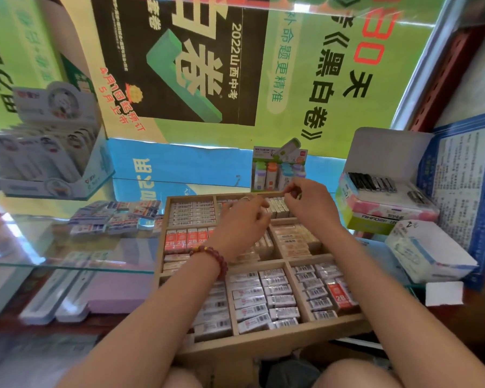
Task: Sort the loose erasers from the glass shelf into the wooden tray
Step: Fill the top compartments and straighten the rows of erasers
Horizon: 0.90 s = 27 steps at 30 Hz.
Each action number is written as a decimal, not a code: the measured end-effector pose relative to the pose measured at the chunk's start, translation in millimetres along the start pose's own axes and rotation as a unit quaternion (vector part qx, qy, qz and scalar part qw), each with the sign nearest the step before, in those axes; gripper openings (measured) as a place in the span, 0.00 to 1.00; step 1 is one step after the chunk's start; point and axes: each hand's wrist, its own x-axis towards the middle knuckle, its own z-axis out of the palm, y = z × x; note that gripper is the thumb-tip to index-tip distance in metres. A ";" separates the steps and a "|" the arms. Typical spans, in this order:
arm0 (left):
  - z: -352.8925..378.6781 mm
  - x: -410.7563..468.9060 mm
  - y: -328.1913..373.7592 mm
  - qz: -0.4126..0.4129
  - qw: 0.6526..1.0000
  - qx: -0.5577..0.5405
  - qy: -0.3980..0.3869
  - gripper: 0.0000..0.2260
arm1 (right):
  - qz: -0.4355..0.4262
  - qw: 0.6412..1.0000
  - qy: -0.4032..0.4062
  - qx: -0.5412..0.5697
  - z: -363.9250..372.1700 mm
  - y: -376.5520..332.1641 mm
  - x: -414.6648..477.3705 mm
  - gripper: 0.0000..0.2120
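Observation:
A wooden tray (266, 347) with several compartments of wrapped erasers sits in front of me. Loose blue-and-white erasers (115, 217) lie in a heap on the glass shelf (67, 256) to its left. My left hand (242, 222), with a red bead bracelet on the wrist, hovers over the tray's back middle, fingers curled round pale erasers. My right hand (305, 201) is over the back right compartment, where a row of upright erasers (277, 207) stands. Its thumb and forefinger pinch a small eraser by the tray's back rim.
A display box of correction tapes (277, 169) stands just behind the tray. Stacked boxes (387, 200) and a white packet (429, 253) crowd the right side. A card display box (48, 161) sits on a higher glass shelf at left. Flat packs (67, 292) lie below the glass.

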 end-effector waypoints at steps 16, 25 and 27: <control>-105.1 -102.4 -193.7 -0.228 0.952 0.112 0.168 0.26 | -0.229 0.949 -0.211 -0.053 94.5 -165.3 -28.5 0.17; -91.9 -106.5 -211.6 -0.234 0.944 0.198 0.119 0.26 | -0.294 0.870 -0.248 -0.309 162.6 -203.0 -3.3 0.18; -91.1 -107.5 -210.0 -0.211 0.949 0.167 0.165 0.18 | -0.303 0.869 -0.223 -0.320 167.7 -205.2 -0.6 0.15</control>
